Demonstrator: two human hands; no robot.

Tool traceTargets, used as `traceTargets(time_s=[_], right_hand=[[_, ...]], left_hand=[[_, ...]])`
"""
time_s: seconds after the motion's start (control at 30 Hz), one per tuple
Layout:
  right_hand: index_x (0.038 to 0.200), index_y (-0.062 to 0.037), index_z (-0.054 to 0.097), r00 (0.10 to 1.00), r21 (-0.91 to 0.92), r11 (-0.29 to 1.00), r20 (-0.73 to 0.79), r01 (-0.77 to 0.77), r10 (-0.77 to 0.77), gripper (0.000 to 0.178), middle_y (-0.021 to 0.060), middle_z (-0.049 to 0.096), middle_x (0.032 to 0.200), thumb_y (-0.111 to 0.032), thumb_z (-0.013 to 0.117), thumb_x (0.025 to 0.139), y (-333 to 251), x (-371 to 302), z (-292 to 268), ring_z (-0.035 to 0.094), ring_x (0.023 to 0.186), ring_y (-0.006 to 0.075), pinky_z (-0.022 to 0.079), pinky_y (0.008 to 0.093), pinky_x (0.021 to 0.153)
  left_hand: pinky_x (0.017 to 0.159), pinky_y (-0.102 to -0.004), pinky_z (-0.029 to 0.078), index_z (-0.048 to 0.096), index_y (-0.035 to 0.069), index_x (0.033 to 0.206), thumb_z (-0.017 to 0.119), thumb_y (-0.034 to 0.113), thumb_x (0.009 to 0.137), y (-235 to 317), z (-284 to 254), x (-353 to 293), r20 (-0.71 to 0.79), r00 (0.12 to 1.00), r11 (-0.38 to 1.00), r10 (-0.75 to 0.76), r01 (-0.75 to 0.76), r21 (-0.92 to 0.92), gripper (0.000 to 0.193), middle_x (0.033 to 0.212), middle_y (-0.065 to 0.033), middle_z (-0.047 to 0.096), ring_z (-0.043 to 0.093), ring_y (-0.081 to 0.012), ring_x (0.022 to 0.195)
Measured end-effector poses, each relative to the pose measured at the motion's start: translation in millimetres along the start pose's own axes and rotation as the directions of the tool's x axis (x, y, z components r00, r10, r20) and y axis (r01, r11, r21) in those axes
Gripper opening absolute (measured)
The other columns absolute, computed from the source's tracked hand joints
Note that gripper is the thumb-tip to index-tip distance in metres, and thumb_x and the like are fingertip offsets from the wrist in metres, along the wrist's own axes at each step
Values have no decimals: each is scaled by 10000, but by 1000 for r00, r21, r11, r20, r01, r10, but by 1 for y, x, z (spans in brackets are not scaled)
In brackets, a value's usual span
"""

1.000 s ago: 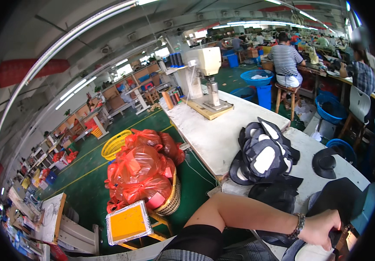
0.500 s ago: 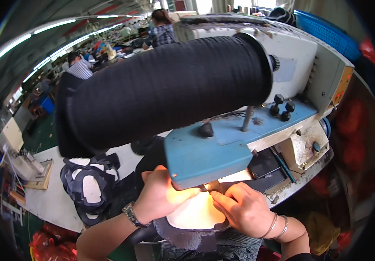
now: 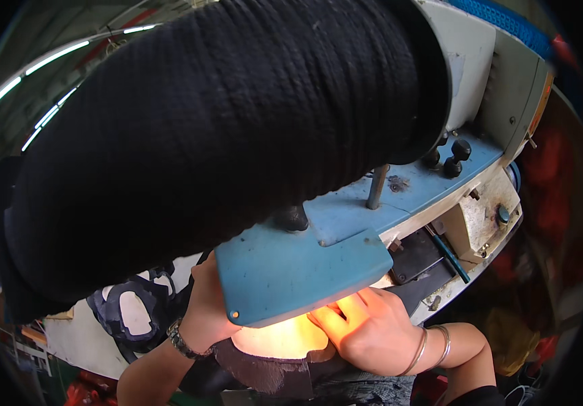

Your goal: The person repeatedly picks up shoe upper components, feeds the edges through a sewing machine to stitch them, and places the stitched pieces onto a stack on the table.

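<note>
A dark fabric piece with a pale panel (image 3: 274, 344), shaped like a shoe part, lies under the blue head of a sewing machine (image 3: 298, 274), lit by a warm lamp. My right hand (image 3: 376, 335) is at the panel's right side, fingers bent and closed on the piece's edge beneath the head. On the other side, my left hand (image 3: 205, 308) reaches behind the head's left end. Its fingers are hidden there, so their grip does not show. The needle area is also covered by the head.
A big roll of black material (image 3: 237, 128) hangs over the machine and blocks much of the view. To the left, similar dark pieces with pale panels (image 3: 134, 312) are piled on a white tabletop (image 3: 78, 342). Black knobs (image 3: 457, 159) stand up from the blue casing.
The view has tipped down and closer, so the roll looms larger and the background workers are gone from sight. My left hand's fingers, visible before at the piece, are now behind the head.
</note>
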State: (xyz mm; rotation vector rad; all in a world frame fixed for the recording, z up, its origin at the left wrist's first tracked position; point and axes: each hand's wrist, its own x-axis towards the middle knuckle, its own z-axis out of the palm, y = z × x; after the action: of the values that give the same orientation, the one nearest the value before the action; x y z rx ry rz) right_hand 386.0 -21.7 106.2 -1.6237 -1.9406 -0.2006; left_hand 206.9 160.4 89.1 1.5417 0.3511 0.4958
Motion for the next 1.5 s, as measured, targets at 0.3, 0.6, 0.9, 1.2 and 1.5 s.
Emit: traceTargets(time_s=[0.3, 0.6, 0.9, 1.2, 1.5], right_hand=[[1027, 12, 663, 997, 37, 999, 70, 18, -21, 435, 124, 587, 1023, -248, 712, 683, -3, -4, -4, 613, 886, 262, 537, 326, 706], [1044, 19, 671, 997, 43, 999, 77, 22, -25, 378, 155, 632, 1033, -85, 654, 681, -7, -1, 2, 636, 896, 292, 536, 342, 755], [1080, 7, 653, 994, 59, 998, 108, -2, -4, 409, 163, 610, 1048, -109, 645, 687, -3, -2, 2, 629, 931, 296, 529, 353, 778], [1023, -29, 657, 990, 44, 998, 128, 52, -58, 355, 120, 618, 966, -127, 664, 683, 1, 1, 9, 630, 838, 280, 526, 373, 712], [1056, -23, 703, 999, -133, 990, 5, 47, -47, 190, 140, 655, 843, -100, 680, 884, -13, 0, -10, 648, 777, 331, 528, 407, 722]], left_hand=[[1040, -424, 479, 417, 53, 1445, 544, 246, 1009, -5, 1, 0, 103, 973, 661, -204, 215, -719, 493, 1426, -121, 504, 554, -253, 1254], [1060, -423, 459, 441, 48, 1433, 504, 247, 1025, -45, -35, 2, 260, 965, 792, 42, 126, -597, 458, 1425, -118, 514, 536, -247, 1282], [1053, -414, 464, 469, 39, 1408, 508, 252, 1021, -81, -65, -1, 398, 882, 925, 251, -97, -368, 444, 1401, -120, 534, 543, -239, 1273], [1046, -405, 468, 496, 30, 1384, 512, 257, 1017, -110, -56, 57, 484, 780, 906, 397, -417, -72, 432, 1377, -122, 554, 549, -231, 1263], [744, -509, 463, 612, -69, 973, 736, 226, 752, 23, 11, 9, -84, 783, 160, 617, -19, 987, 389, 875, -233, 658, 643, -387, 859]])
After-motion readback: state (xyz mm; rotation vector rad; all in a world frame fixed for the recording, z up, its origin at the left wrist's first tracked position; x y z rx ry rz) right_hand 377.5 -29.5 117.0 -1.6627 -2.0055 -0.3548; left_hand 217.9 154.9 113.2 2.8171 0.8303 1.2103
